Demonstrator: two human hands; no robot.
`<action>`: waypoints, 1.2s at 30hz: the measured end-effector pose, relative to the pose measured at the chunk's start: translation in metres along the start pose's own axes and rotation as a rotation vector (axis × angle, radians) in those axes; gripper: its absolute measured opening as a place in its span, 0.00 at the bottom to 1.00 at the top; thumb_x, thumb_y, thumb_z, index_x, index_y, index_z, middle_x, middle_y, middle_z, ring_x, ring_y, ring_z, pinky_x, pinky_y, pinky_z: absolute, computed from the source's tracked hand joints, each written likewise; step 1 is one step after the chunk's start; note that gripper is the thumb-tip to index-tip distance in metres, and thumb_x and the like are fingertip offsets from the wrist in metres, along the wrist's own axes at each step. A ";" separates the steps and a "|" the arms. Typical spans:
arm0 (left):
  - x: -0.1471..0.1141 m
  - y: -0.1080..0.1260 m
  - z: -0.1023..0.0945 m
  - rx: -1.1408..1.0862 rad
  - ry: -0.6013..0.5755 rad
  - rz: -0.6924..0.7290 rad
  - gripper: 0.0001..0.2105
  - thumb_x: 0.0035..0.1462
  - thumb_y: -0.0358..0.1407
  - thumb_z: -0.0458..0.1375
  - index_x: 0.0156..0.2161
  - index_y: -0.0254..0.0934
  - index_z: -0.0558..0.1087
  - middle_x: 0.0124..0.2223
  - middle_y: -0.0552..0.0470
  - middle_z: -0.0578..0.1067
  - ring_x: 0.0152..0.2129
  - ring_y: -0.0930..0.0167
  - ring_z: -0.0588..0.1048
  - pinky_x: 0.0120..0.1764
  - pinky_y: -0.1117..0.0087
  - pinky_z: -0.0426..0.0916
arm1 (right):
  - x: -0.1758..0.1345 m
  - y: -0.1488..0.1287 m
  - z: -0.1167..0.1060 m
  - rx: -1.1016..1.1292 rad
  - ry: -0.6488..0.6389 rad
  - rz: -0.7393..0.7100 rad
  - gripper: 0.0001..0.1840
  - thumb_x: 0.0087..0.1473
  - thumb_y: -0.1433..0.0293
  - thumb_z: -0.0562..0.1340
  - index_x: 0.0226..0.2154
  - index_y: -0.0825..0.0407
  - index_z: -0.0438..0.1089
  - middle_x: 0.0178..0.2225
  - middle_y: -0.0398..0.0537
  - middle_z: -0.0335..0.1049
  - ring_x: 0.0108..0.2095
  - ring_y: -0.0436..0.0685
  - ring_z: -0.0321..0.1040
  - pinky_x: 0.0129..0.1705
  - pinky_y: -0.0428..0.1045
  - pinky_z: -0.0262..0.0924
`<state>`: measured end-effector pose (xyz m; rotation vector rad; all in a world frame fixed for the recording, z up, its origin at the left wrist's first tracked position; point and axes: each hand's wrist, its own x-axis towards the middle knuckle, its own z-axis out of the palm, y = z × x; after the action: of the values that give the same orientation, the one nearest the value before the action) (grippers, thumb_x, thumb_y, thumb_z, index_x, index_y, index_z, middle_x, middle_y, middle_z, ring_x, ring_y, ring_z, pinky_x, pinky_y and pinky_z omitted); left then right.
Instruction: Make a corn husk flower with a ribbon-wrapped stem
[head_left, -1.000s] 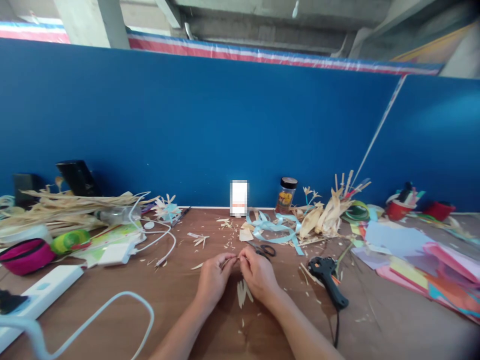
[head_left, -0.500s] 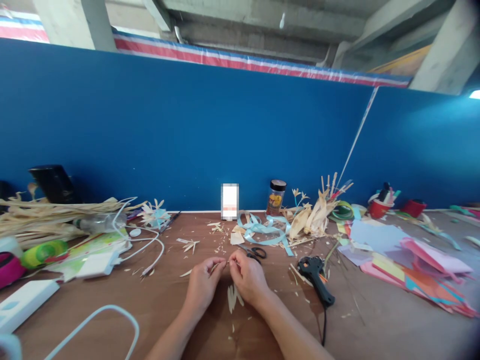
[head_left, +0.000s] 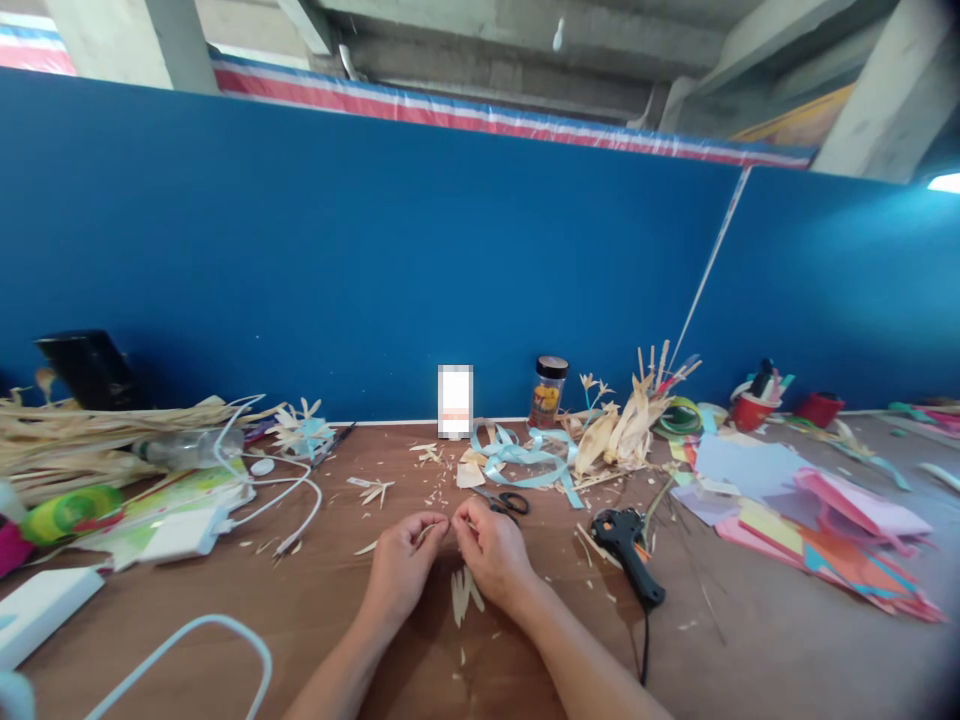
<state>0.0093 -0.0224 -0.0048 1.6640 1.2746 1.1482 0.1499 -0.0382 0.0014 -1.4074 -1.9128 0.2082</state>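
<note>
Pale strips [head_left: 457, 600], several, loose: are being borne by the brown table [head_left: 705, 670], just on the near side of the two hands, between the wrists. Left hand [head_left: 405, 565]: thumb and fingers are being held in a pinch; whether a sliver is being gripped cannot be told. Right hand [head_left: 496, 555]: thumb and fingers are likewise being pressed together, just beside the left hand's; any contents are being hidden. Scissors [head_left: 514, 503], black handles: are being partly covered by the right hand. Ribbon [head_left: 574, 491], light blue, looped: is being borne by the table beyond the scissors. Glue gun [head_left: 630, 558], black, on its side: is being trailed by its cord. Jar [head_left: 550, 394], black lid, upright: is being backed by the blue panel [head_left: 450, 230]. Husks [head_left: 628, 432], dry, bunched: are being flanked by the jar and coloured paper [head_left: 746, 465]. Red cup [head_left: 750, 412]: is being occupied by pens. Far left, clear bottle [head_left: 191, 449]: is being backed by longer husks [head_left: 67, 425].
</note>
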 end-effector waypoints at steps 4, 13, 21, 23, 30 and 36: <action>-0.001 0.003 -0.001 0.010 0.002 -0.003 0.14 0.48 0.42 0.52 0.33 0.34 0.73 0.31 0.50 0.77 0.28 0.67 0.73 0.32 0.71 0.65 | 0.000 -0.001 -0.001 0.004 0.014 0.006 0.11 0.54 0.68 0.49 0.29 0.52 0.64 0.20 0.40 0.63 0.19 0.48 0.57 0.23 0.42 0.45; 0.000 0.001 -0.002 -0.060 -0.045 -0.058 0.13 0.47 0.43 0.53 0.28 0.34 0.72 0.24 0.54 0.73 0.22 0.72 0.69 0.26 0.75 0.62 | -0.001 0.001 0.001 0.040 0.050 0.012 0.08 0.53 0.71 0.49 0.30 0.52 0.63 0.23 0.42 0.64 0.23 0.49 0.59 0.26 0.42 0.49; -0.002 0.006 -0.001 -0.509 -0.098 -0.321 0.14 0.44 0.45 0.57 0.30 0.34 0.67 0.13 0.66 0.48 0.10 0.83 0.45 0.13 0.81 0.43 | 0.001 -0.004 0.000 0.104 0.101 -0.055 0.08 0.54 0.73 0.49 0.29 0.52 0.62 0.28 0.45 0.64 0.31 0.51 0.59 0.33 0.43 0.51; -0.003 0.007 -0.002 -0.565 -0.126 -0.333 0.14 0.43 0.44 0.57 0.29 0.34 0.66 0.14 0.66 0.47 0.10 0.82 0.44 0.13 0.81 0.43 | 0.002 -0.005 -0.001 0.107 0.118 -0.071 0.08 0.54 0.73 0.49 0.29 0.52 0.62 0.29 0.45 0.64 0.33 0.51 0.59 0.35 0.44 0.51; 0.001 0.003 -0.006 -0.212 -0.009 -0.055 0.11 0.45 0.41 0.56 0.30 0.35 0.69 0.24 0.55 0.67 0.20 0.76 0.65 0.22 0.77 0.60 | 0.002 -0.007 -0.002 0.101 0.186 -0.035 0.09 0.55 0.72 0.50 0.30 0.52 0.64 0.31 0.47 0.64 0.34 0.52 0.58 0.37 0.46 0.51; 0.005 -0.001 -0.010 0.212 0.091 0.275 0.11 0.49 0.41 0.52 0.31 0.37 0.71 0.36 0.48 0.72 0.32 0.68 0.71 0.33 0.70 0.66 | 0.002 -0.008 -0.004 0.085 0.147 -0.074 0.09 0.54 0.73 0.51 0.36 0.50 0.65 0.33 0.46 0.66 0.37 0.53 0.59 0.40 0.47 0.51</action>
<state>0.0004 -0.0170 -0.0017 2.0123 1.2888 1.2988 0.1463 -0.0407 0.0090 -1.2588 -1.8104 0.1456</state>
